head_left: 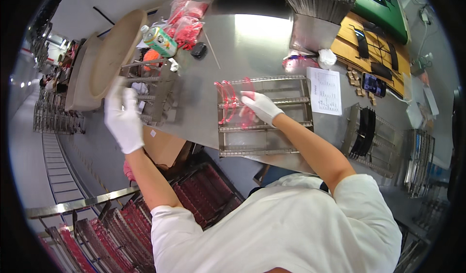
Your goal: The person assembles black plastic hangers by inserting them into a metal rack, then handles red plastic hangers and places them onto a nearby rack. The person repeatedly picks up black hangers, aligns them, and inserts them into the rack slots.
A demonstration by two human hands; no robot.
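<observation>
A metal rack (pixel 267 152) with several notched crossbars lies on the steel table in front of me. Toward its left end, several translucent red curved strips (pixel 224 102) stand across the bars. My right hand (pixel 262 109), in a white glove with reddish fingertips, is over the rack, its fingers closed around a red curved strip (pixel 247 84) that looks blurred. Off to the left, my left hand (pixel 124 120), also white-gloved, is raised beside a second metal rack (pixel 158 100). Its fingers are stretched out and smeared by motion, and nothing shows in them.
Bags of red pieces (pixel 187 27), a bottle (pixel 160 42) and a beige basin (pixel 116 54) occupy the far left. A box of thin rods (pixel 315 32), a paper sheet (pixel 324 91) and a phone (pixel 374 85) are to the right. Racks with red strips (pixel 121 229) stand below left.
</observation>
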